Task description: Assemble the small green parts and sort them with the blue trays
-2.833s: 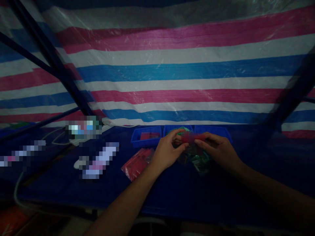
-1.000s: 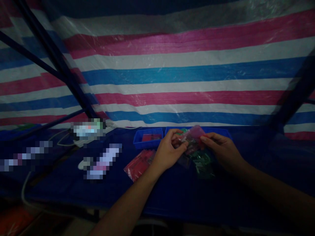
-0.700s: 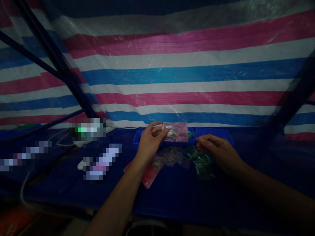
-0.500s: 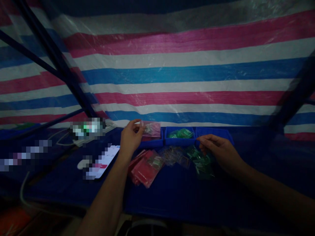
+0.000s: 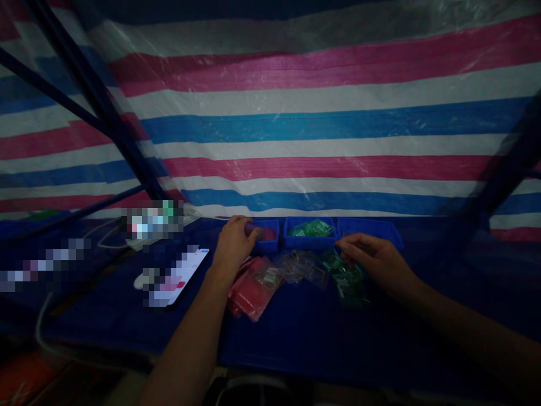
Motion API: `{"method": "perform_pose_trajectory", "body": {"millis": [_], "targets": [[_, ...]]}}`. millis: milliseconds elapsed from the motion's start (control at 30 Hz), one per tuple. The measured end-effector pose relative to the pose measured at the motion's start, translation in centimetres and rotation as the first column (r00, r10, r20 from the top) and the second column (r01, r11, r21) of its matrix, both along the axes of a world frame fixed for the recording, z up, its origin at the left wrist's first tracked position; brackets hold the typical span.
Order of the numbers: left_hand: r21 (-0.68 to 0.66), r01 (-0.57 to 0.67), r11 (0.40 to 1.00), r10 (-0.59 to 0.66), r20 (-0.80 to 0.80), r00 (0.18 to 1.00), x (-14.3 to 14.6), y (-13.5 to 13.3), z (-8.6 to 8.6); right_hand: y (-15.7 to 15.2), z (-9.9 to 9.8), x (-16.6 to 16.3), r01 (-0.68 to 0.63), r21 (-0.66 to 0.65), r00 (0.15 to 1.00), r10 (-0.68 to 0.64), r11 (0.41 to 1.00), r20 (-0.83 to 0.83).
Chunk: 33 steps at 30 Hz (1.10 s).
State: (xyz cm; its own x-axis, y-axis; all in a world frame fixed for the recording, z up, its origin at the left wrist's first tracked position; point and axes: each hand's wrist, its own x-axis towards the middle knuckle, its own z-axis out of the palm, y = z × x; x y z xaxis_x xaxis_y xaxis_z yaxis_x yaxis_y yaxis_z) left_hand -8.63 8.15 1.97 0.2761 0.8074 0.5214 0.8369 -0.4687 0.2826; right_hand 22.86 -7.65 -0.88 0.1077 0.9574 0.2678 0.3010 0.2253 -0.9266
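My left hand (image 5: 235, 243) reaches over the left blue bin (image 5: 270, 246), with its fingers closed on a pink plastic packet (image 5: 264, 233) inside. Part of that packet is hidden by the hand and the bin wall. Pinched together, the fingers of my right hand (image 5: 367, 251) hover over green plastic packets (image 5: 349, 276); what they hold, if anything, is too dark to make out. Green packets (image 5: 311, 228) fill the middle blue bin (image 5: 308, 243). A stack of pink packets (image 5: 253, 293) lies in front of the left bin, beside clear packets with small metal-coloured pieces (image 5: 300, 266).
A third blue bin (image 5: 380, 228) stands behind my right hand. To the left lie a phone (image 5: 190, 276), a white rounded object (image 5: 143, 281) and a white power strip (image 5: 139, 242) with cables. Striped sheeting (image 5: 316, 124) and a dark metal frame (image 5: 97, 107) enclose the table.
My left hand has moved down and slightly right, lowering the pink packet from above the left bin into it. My right hand has stayed nearly still.
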Motion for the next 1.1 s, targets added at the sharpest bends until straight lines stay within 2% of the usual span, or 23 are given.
{"method": "perform_pose_trajectory", "body": {"millis": [100,200,300,433,533,667,800,933,1100], "targets": [[0.057,0.035,0.998,-0.037,0.026,0.999,-0.2,-0.4,0.4,-0.7,0.4,-0.5,-0.164,0.064,0.959,0.144,0.984,0.245],[0.089,0.056,0.994,-0.062,0.061,0.996,-0.2,-1.0,0.8,-1.1,0.1,-0.8,-0.412,0.081,0.818,0.329,0.908,0.473],[0.137,0.114,0.984,-0.125,0.076,0.989,0.2,-1.8,1.2,-1.0,-0.7,-0.8,-0.504,0.050,0.709,0.379,0.862,0.595],[0.143,0.276,0.951,-0.279,0.000,0.960,1.2,-2.9,1.6,-0.3,-1.7,-0.8,-0.504,0.055,0.685,0.360,0.862,0.634],[0.104,0.354,0.930,-0.347,-0.077,0.935,2.4,-4.4,1.8,0.0,-1.9,-0.8,-0.484,0.067,0.678,0.326,0.872,0.659],[0.024,0.483,0.876,-0.467,-0.213,0.858,4.8,-7.1,1.6,-0.1,-1.4,-0.7,-0.535,0.060,0.633,0.353,0.843,0.689],[-0.032,0.609,0.792,-0.590,-0.297,0.751,7.5,-9.3,0.8,-0.4,-0.5,-0.8,-0.586,0.073,0.616,0.385,0.807,0.687],[-0.097,0.631,0.769,-0.619,-0.359,0.699,8.7,-9.9,-0.3,-0.3,-0.5,-1.2,-0.593,0.113,0.640,0.382,0.797,0.666],[-0.159,0.631,0.759,-0.643,-0.328,0.691,8.4,-9.7,-1.2,0.1,-1.3,-1.2,-0.562,0.120,0.639,0.338,0.818,0.691]]}}
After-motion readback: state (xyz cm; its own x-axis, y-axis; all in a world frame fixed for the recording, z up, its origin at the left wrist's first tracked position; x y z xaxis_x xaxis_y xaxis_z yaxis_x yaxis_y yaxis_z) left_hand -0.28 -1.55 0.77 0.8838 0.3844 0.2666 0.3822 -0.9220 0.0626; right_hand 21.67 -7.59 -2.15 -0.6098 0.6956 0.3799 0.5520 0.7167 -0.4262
